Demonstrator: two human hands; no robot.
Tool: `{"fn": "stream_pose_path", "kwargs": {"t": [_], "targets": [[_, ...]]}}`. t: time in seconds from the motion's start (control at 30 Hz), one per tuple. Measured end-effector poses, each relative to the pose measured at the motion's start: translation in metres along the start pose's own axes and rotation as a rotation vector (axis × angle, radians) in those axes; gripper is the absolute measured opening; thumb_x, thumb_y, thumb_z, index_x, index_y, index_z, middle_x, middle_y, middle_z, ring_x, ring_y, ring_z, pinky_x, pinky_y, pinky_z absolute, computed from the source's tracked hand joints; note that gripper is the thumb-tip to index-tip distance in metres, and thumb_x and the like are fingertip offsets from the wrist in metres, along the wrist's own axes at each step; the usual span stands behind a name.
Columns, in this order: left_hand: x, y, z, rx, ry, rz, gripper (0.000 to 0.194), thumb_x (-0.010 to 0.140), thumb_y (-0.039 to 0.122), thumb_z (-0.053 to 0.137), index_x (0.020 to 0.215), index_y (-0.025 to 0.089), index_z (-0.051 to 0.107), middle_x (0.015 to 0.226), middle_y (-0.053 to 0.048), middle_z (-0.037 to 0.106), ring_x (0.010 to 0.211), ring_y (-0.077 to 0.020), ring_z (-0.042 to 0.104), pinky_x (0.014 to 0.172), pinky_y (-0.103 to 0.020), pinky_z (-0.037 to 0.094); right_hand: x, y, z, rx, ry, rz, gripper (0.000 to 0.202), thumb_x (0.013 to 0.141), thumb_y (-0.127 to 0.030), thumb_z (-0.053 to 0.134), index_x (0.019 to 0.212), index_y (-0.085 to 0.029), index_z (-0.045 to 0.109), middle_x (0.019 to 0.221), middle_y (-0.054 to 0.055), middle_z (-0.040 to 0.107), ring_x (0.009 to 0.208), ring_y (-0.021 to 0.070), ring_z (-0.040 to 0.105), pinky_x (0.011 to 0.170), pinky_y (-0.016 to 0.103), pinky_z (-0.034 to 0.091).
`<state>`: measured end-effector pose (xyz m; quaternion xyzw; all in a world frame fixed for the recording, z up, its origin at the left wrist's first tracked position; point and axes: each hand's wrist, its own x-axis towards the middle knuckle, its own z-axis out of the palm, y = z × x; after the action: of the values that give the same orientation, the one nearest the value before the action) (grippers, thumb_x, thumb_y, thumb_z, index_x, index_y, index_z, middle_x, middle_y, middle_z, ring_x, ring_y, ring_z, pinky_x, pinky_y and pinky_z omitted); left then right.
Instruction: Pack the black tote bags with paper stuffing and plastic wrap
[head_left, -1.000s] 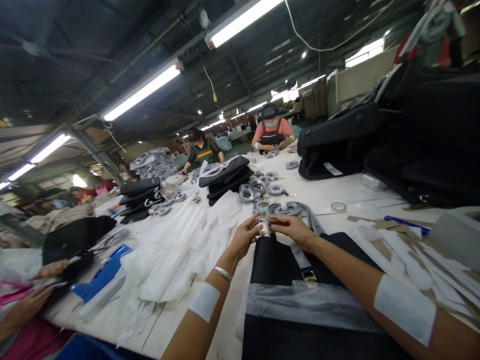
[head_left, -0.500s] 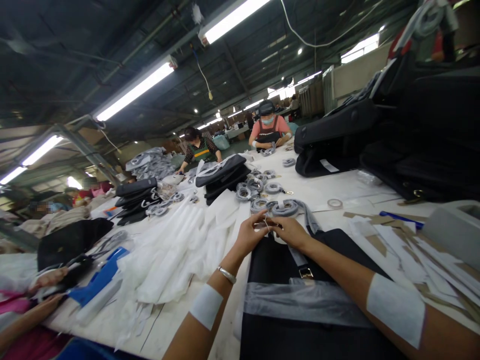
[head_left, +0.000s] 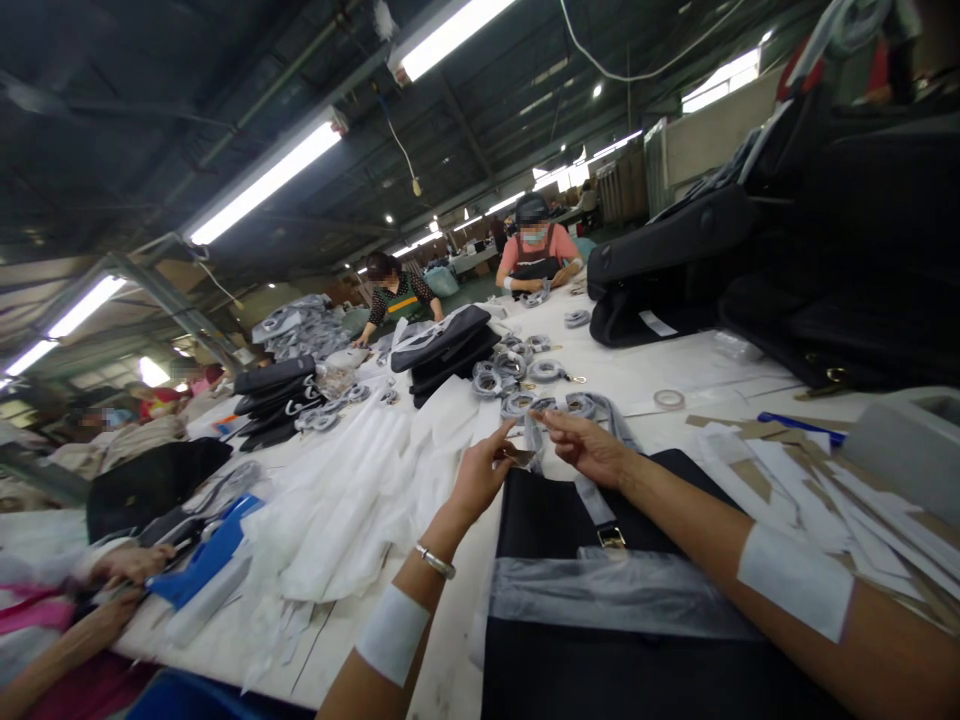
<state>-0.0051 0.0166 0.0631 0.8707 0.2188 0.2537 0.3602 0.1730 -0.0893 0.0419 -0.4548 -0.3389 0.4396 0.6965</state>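
Over the top edge of a black bag [head_left: 600, 670], my left hand [head_left: 480, 470] pinches a small flat brownish tag [head_left: 520, 457]. To its right, my right hand [head_left: 589, 447] has thumb and index finger drawn together; whatever is between those fingertips is too small to make out. The bag lies flat on the table, with a strip of clear plastic film [head_left: 615, 600] across it. A grey-wrapped strap [head_left: 596, 502] with a gold buckle [head_left: 611, 538] runs down onto the bag. Just beyond my hands are coiled, wrapped straps [head_left: 517, 405].
White wrapping sheets [head_left: 352, 500] spread to the left, beside a blue tape dispenser [head_left: 206, 555] and a co-worker's hands [head_left: 131, 565]. Paper and card strips [head_left: 817, 510], a tape roll [head_left: 669, 399] and a grey bin [head_left: 911, 450] are on the right. Black bags [head_left: 450, 350] are stacked ahead.
My hands were together at a thin white loop; now they are apart, the left lower and further left with the tag showing. The co-worker's hands at left have shifted right.
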Motion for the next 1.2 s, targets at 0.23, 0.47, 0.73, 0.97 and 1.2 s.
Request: {"fn": "stream_pose_path", "kwargs": {"t": [0.23, 0.47, 0.73, 0.97, 1.2], "targets": [[-0.002, 0.019, -0.003, -0.018, -0.107, 0.105, 0.064, 0.081, 0.005, 0.06, 0.137, 0.034, 0.055, 0.129, -0.003, 0.065, 0.099, -0.0214, 0.063, 0.102, -0.036, 0.043, 0.001, 0.017, 0.008, -0.436, -0.12, -0.067, 0.055, 0.072, -0.011, 0.054, 0.125, -0.021, 0.064, 0.113, 0.005, 0.07, 0.047, 0.0069, 0.053, 0.049, 0.022, 0.044], [0.011, 0.023, -0.007, 0.031, -0.141, 0.205, 0.066, 0.084, 0.006, 0.054, 0.145, 0.03, 0.045, 0.145, -0.004, 0.052, 0.111, -0.0224, 0.062, 0.105, -0.036, 0.043, 0.002, 0.025, 0.002, -0.899, -0.075, -0.366, 0.048, 0.07, -0.011, 0.054, 0.114, -0.02, 0.07, 0.107, 0.006, 0.072, 0.075, 0.0174, 0.063, 0.071, 0.028, 0.047], [0.008, 0.028, -0.01, 0.069, -0.234, 0.177, 0.07, 0.083, 0.004, 0.055, 0.147, 0.03, 0.042, 0.12, -0.004, 0.07, 0.106, -0.0221, 0.067, 0.103, -0.037, 0.046, 0.002, 0.016, 0.006, -0.425, -0.275, 0.045, 0.069, 0.063, -0.015, 0.055, 0.131, -0.02, 0.059, 0.096, 0.003, 0.072, 0.048, 0.0096, 0.053, 0.046, 0.022, 0.041], [0.004, 0.02, -0.002, 0.019, -0.062, 0.176, 0.076, 0.081, 0.002, 0.052, 0.147, 0.035, 0.038, 0.162, -0.003, 0.023, 0.126, -0.0242, 0.055, 0.089, -0.033, 0.059, -0.004, 0.008, 0.015, 0.358, -0.13, 0.273, 0.055, 0.072, -0.013, 0.07, 0.125, -0.028, 0.062, 0.11, 0.002, 0.07, 0.044, 0.0, 0.04, 0.036, 0.011, 0.03], [0.004, 0.005, 0.006, -0.025, -0.033, 0.035, 0.086, 0.077, 0.002, 0.058, 0.152, 0.03, 0.027, 0.13, -0.007, 0.065, 0.098, -0.0172, 0.07, 0.085, -0.034, 0.06, -0.003, 0.015, 0.015, 0.582, -0.05, 0.35, 0.037, 0.075, -0.015, 0.078, 0.11, -0.025, 0.067, 0.103, -0.002, 0.069, 0.044, -0.0024, 0.039, 0.033, 0.006, 0.03]]}}
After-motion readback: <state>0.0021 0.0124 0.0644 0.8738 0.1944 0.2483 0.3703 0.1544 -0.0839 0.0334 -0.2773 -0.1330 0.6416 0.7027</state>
